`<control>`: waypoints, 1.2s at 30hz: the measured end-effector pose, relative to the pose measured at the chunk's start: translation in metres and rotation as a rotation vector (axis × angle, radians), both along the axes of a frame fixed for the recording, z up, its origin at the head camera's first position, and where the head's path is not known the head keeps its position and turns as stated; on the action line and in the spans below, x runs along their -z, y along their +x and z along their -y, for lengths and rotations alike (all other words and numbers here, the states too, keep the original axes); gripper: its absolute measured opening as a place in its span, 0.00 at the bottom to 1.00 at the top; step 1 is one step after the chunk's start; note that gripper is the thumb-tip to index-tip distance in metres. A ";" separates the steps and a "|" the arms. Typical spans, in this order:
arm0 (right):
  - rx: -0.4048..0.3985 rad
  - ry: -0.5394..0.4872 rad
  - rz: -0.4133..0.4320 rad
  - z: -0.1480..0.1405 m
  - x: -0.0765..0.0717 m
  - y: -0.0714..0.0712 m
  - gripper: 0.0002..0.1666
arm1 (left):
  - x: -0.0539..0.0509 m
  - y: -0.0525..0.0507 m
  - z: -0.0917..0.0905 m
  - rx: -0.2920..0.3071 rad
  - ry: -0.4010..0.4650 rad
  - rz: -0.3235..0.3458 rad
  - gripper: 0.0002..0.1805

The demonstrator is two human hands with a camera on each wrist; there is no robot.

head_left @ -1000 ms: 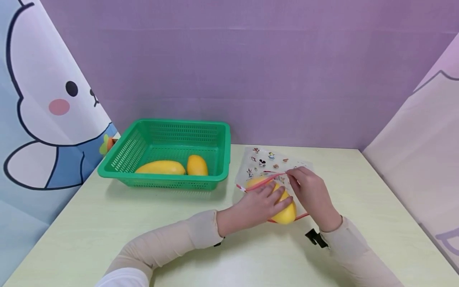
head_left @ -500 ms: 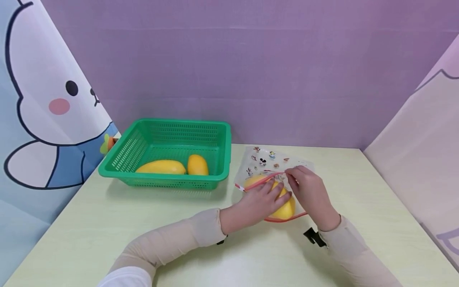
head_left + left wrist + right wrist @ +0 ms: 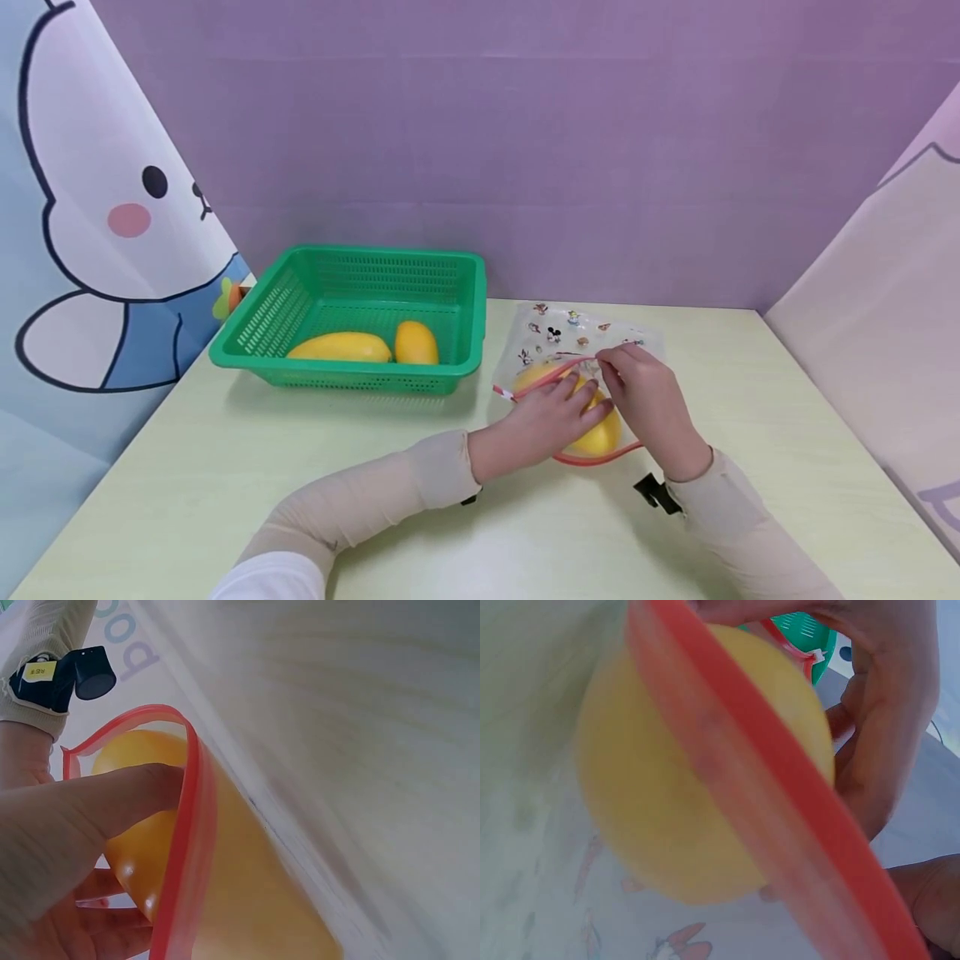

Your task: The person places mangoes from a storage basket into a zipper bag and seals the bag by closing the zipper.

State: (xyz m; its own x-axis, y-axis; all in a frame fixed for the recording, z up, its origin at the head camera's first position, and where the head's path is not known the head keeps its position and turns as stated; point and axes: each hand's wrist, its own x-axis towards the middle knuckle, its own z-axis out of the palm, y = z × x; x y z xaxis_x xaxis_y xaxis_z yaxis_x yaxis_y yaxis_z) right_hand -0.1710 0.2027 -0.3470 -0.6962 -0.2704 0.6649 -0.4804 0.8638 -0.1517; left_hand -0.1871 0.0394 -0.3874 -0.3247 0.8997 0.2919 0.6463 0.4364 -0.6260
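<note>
A yellow mango [image 3: 602,435] lies within the mouth of a clear zip bag [image 3: 528,333] with red zip strips and small cartoon prints. My left hand [image 3: 542,423] holds this mango from above. The left wrist view has the thumb on the mango [image 3: 136,859] beside the red zip edge [image 3: 187,832], with other fingers curled along its far side. My right hand [image 3: 651,402] pinches the upper red strip at the bag's right side. In the right wrist view, the zip strip crosses in front of the mango [image 3: 667,795], blurring part of it.
On the left of the table [image 3: 420,533] stands a green basket [image 3: 360,380]. Inside it are a long mango [image 3: 341,347] and a shorter mango [image 3: 416,343]. A purple backdrop [image 3: 525,167] rises behind the table.
The mango's near end, which stuck out past the lower red strip, has slid further into the bag and now sits behind that strip. The right hand keeps its pinch.
</note>
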 end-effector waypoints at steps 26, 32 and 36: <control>0.004 0.014 0.059 0.003 -0.001 0.003 0.08 | 0.006 -0.007 -0.017 -0.118 -0.098 0.069 0.30; -0.020 0.021 0.031 0.004 -0.002 0.004 0.07 | 0.007 -0.009 -0.020 -0.146 -0.122 0.087 0.33; -0.021 0.023 0.038 0.004 -0.002 0.005 0.07 | 0.007 -0.009 -0.023 -0.163 -0.120 0.096 0.32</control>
State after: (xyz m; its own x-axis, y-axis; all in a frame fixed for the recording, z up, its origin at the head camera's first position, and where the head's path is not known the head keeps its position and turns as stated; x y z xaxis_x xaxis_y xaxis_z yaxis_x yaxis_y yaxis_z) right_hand -0.1665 0.1984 -0.3454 -0.7152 -0.3001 0.6312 -0.4925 0.8572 -0.1506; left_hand -0.1964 0.0621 -0.3942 -0.4899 0.8593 0.1469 0.6321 0.4662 -0.6190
